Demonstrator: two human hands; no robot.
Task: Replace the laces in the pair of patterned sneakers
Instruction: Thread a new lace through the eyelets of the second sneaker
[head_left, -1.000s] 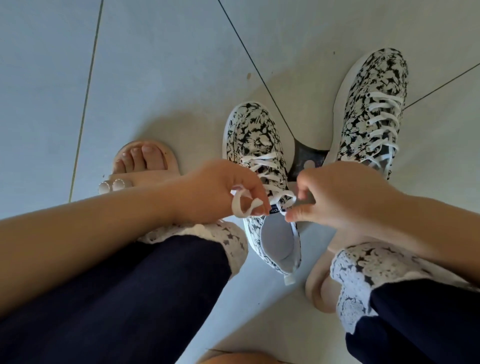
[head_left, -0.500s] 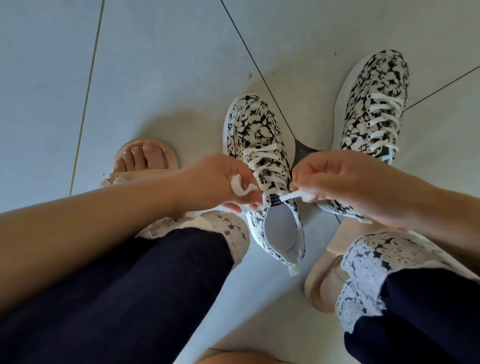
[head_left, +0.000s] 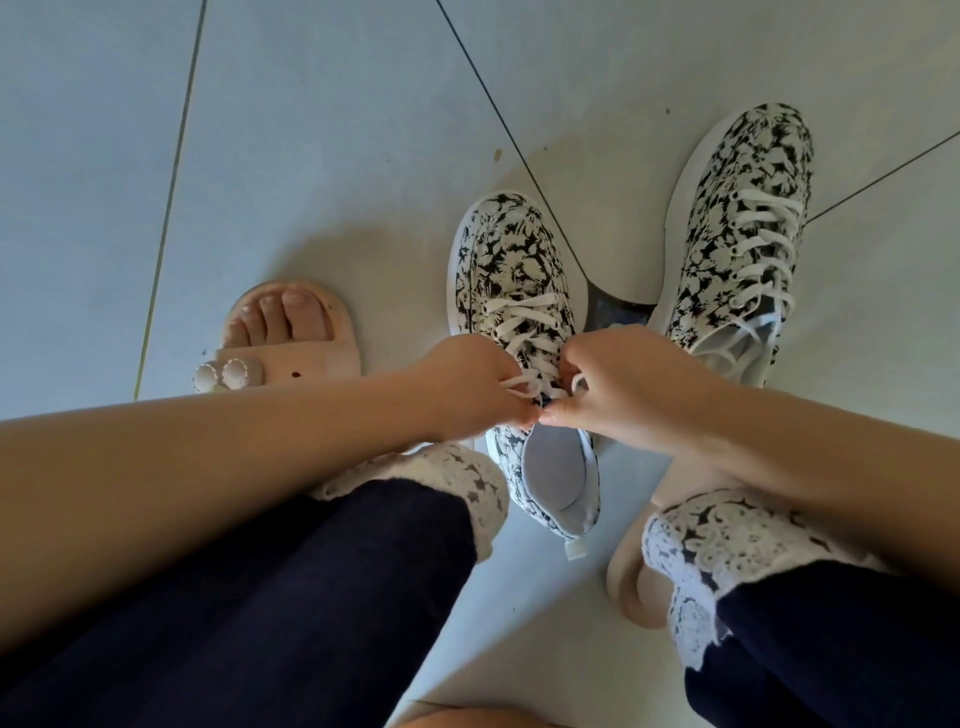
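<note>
Two patterned sneakers stand on a pale tiled floor (head_left: 311, 130), between a person's legs in dark trousers (head_left: 260, 597) with white lace-trimmed cuffs.

1. The far sneaker (head_left: 748, 171) lies at 2 o'clock in the view, toe toward 12 o'clock. A second lace (head_left: 763, 228) is threaded up its front. Its opening faces 6 o'clock and shows only pale lining.
2. The near sneaker (head_left: 511, 244) sits at centre, toe toward 11 o'clock. Its opening shows a pale insole (head_left: 550, 467).
3. A dark floor patch (head_left: 613, 312) lies between the two sneakers.
4. One pink sandal (head_left: 291, 353), worn on a foot, is at 9 o'clock from the near sneaker. The other sandal (head_left: 628, 582) is at 5 o'clock from it.
5. The left hand (head_left: 467, 389) and right hand (head_left: 634, 384) meet over the top of the near sneaker's lacing. Each hand is closed, pinching a loop of the white lace (head_left: 524, 312).

Change from half a second earlier:
- The hands were apart with a short run of lace stretched between them. The thumb tips now touch.
- The right hand covered the far sneaker's heel end. That opening is now visible.
</note>
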